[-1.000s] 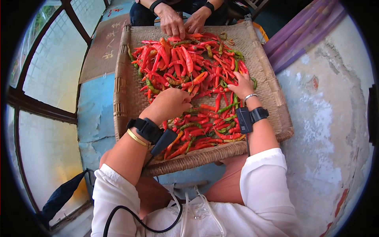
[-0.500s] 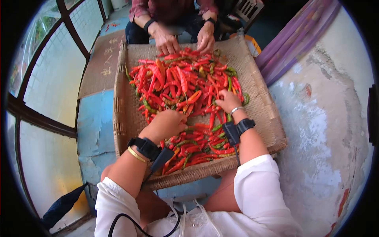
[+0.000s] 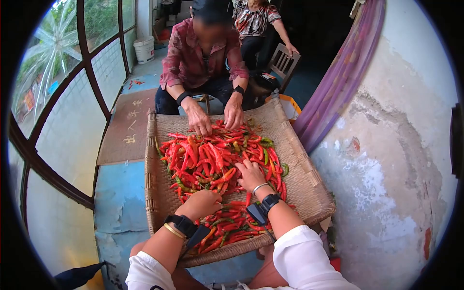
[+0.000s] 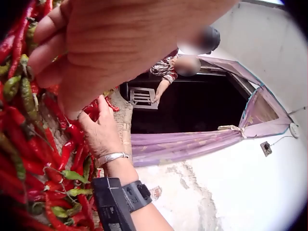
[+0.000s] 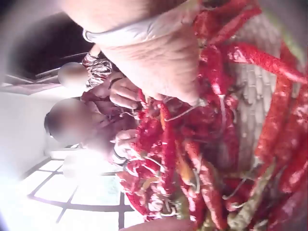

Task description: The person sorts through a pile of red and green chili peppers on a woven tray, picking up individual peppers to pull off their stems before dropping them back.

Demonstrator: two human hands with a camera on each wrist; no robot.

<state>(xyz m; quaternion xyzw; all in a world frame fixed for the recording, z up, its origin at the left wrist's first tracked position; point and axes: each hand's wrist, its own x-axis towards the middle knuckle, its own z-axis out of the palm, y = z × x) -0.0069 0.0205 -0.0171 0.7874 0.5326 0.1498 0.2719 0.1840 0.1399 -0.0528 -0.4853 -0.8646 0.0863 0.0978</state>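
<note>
Red for the most part, green here and there: found the chillies (image 3: 208,159) heaped along the middle of the woven tray (image 3: 302,174), from far edge to near edge, lying crisscross with no shared long axis. Saw the left hand (image 3: 203,203) set knuckles-up on the near half of the heap, towards the tray's left edge, fingers curled down into the pods. Could not tell whether closed round one or merely buried among them. Noted chillies directly beneath it and on every side, with the bulk of the heap away from it, toward the far edge.

Saw the right hand (image 3: 251,175) a little farther in, just right of the left and apart from it. Lay palm down, fingers loosely extended and resting on the pods near the heap's centre, pinching nothing that could be made out. Judged the right hand nearer the centre and the left nearer the near edge.

Saw also another person's hands (image 3: 199,121) at the far edge, touching the heap's far end, well apart from both.
</note>
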